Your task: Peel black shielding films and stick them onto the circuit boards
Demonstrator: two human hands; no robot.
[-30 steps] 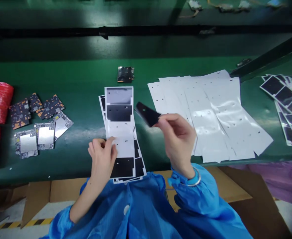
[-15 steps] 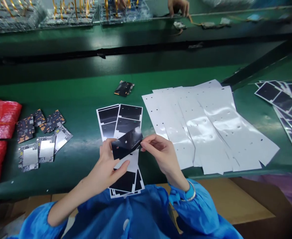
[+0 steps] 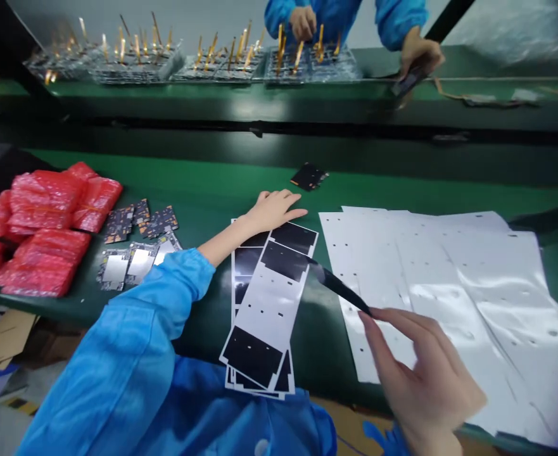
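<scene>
Left hand (image 3: pixel 273 211) has let go of the black film piece (image 3: pixel 339 288) and now lies flat on the green bench (image 3: pixel 212 183), just past the far end of the sheet stack (image 3: pixel 269 310). Right hand (image 3: pixel 421 373) alone now pinches that piece, shifted off the stack and held edge-on, tilted, above the white liner sheets (image 3: pixel 450 266). Head view has swung (the co-worker (image 3: pixel 345 16) at the far bench now shows to the sleeves), bringing more red-wrapped bundles (image 3: pixel 45 202) into frame.

Head-worn view, facing forward and down, close above green workbench (image 3: pixel 202 183)
</scene>
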